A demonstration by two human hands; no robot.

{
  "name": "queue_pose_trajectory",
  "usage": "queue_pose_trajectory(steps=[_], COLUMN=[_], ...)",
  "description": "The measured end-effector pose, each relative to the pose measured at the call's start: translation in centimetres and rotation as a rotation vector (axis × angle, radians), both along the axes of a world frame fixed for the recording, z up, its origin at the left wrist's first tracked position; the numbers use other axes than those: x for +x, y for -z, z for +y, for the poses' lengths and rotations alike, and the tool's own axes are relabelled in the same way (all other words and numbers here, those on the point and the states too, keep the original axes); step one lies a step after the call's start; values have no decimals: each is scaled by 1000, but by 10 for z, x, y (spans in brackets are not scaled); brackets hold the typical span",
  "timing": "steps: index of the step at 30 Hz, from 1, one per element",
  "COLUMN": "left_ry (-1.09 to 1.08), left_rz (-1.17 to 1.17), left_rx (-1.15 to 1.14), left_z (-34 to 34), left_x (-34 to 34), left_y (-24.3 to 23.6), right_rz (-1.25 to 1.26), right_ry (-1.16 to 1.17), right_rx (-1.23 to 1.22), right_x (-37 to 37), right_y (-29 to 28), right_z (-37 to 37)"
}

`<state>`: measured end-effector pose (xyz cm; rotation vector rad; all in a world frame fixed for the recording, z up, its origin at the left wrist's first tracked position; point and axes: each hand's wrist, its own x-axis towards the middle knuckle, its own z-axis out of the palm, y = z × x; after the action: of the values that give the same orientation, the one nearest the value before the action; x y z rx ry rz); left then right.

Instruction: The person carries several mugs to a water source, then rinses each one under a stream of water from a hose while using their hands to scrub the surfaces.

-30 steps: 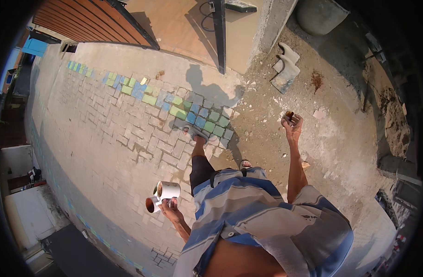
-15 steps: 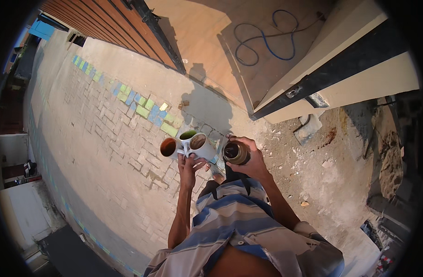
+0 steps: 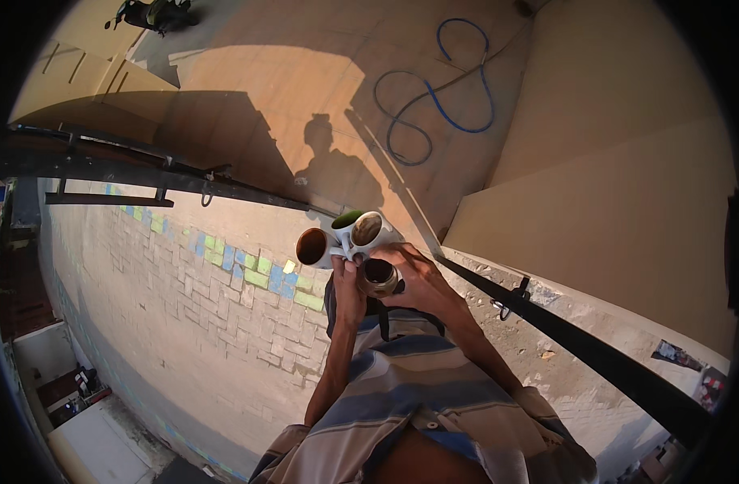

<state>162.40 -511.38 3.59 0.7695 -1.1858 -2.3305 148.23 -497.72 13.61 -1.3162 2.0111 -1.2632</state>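
My left hand (image 3: 349,292) grips three mugs in a cluster by their handles. The leftmost is a white mug (image 3: 330,249) with a brownish-orange inside. Behind the handles sits a mug with a green inside (image 3: 347,219), and beside it a white mug with brown stains inside (image 3: 368,229). All three tilt with their mouths toward me. My right hand (image 3: 422,278) is wrapped round a brownish round vessel (image 3: 377,288) with a dark inside; its exact kind is unclear. That vessel is close beside my left fingers, just below the mugs.
A dark metal gate frame (image 3: 143,165) stands at the left, and another dark gate edge (image 3: 579,347) runs down the right. On the tiled floor ahead lies a coiled blue hose (image 3: 468,127). A beige panel (image 3: 611,185) rises at the right. A scooter (image 3: 156,14) stands far off.
The gate opening and hose are now closer and lower in view, with gate edges on both sides. My right hand has brought the vessel left, up against the left hand with the mugs.
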Motion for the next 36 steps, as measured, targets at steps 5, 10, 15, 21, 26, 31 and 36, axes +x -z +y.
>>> queue_pose_trajectory(steps=[5, 10, 15, 21, 26, 31, 36], left_ry=[84, 238, 349, 444, 446, 406, 309], left_rz=[2, -22, -83, -29, -91, -75, -170], left_rx=[120, 33, 54, 62, 154, 131, 152], left_z=[-69, -145, -250, -340, -375, -391, -385], left_x=[-123, -262, -384, -522, -614, -745, -867], left_y=[-13, -33, -64, -120, -152, -148, -128], right_rz=[-109, -156, -171, -227, -292, -312, -312], right_ry=[134, 223, 292, 323, 448, 860, 1174], right_rx=[147, 47, 77, 117, 64, 3, 98], right_x=[-97, -219, -327, -454, -545, -724, -981], right_y=[-25, -24, -36, -100, -117, -81, -15], right_z=[-58, -121, -216, -295, -308, -249, -130])
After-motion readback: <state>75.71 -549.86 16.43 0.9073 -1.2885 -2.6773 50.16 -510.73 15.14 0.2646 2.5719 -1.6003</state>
